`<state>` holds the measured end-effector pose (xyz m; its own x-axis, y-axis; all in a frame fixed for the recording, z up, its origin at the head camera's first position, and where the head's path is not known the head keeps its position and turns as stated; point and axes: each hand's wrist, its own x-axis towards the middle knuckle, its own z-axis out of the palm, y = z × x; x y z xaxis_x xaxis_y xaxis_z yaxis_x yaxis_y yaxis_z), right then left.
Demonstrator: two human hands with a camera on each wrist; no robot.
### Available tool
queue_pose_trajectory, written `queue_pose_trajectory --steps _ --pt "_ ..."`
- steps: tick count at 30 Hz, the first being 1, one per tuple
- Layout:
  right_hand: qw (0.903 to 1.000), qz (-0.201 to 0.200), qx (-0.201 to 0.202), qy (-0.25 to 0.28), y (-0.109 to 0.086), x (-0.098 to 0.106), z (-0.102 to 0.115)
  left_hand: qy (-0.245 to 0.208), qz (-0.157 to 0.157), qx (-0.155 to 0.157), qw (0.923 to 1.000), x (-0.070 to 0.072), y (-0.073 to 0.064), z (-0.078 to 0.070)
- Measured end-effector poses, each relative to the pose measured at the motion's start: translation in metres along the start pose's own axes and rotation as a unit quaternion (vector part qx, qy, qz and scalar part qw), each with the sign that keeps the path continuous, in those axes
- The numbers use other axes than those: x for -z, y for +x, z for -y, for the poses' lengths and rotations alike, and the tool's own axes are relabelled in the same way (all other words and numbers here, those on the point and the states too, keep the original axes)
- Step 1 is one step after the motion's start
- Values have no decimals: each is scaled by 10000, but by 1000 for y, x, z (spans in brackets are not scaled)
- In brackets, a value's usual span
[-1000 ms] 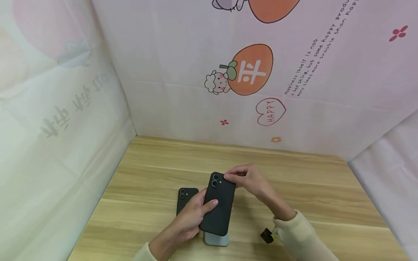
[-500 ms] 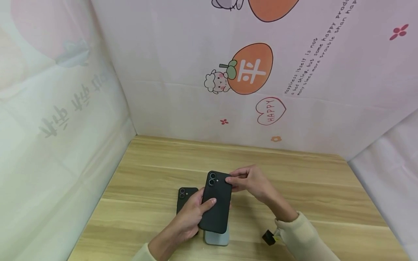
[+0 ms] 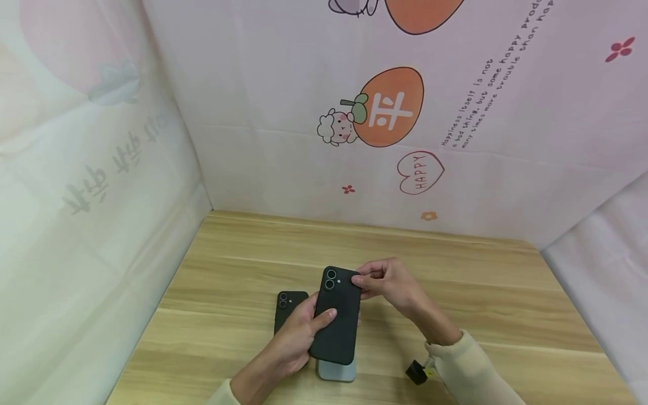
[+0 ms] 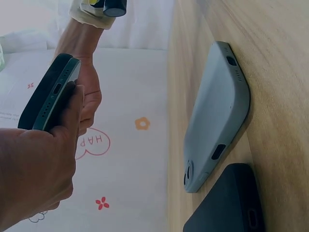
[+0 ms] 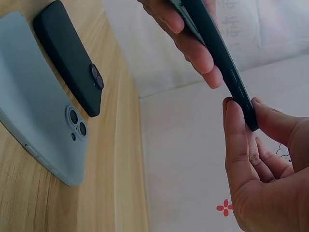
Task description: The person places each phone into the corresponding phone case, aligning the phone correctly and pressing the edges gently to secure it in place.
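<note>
My left hand grips a dark phone with a black back, its thumb across the back and its fingers underneath. The twin camera rings face up at the far left corner. At the far right corner, my right hand pinches the phone's edge between thumb and fingers. The left wrist view shows the bottom edge with its port and speaker holes. Below the held phone lies a pale grey phone case, back side up; whether a phone is inside is hidden. A second black phone case lies beside it.
The wood-grain table is bounded by printed white cloth at the back and plain-looking cloth on the right. A small black device hangs at the right sleeve.
The held phone has shifted slightly left since a second ago, while the right thumb has slid a little down around its far right corner. Both hands keep their hold.
</note>
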<state>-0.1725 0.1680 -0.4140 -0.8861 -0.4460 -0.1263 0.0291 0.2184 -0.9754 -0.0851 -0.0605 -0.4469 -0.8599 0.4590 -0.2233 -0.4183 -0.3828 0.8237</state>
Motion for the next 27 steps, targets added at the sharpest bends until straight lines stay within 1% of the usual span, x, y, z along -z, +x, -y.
queue_pose_trajectory --steps 4,10,12,14,18,21,27 --pt "10000 76 48 29 -1 1 1 86 21 64 9999 1 0 -1" --pt "9999 143 -4 40 -4 3 5 604 -166 49 9980 4 1 0" --pt "9999 159 -22 13 -4 4 6 708 -278 -43 9971 5 2 0" --pt "9998 198 -25 -23 -5 4 6 717 -382 -171 9965 6 3 0" --pt "9998 199 -31 -93 -6 3 5 587 -507 -427 9961 6 6 1" --pt "9999 -12 -60 -140 -7 0 4 541 -599 -531 9953 6 7 1" --pt "9980 -611 -64 -123 -10 -14 1 528 -833 -707 9926 5 7 -1"
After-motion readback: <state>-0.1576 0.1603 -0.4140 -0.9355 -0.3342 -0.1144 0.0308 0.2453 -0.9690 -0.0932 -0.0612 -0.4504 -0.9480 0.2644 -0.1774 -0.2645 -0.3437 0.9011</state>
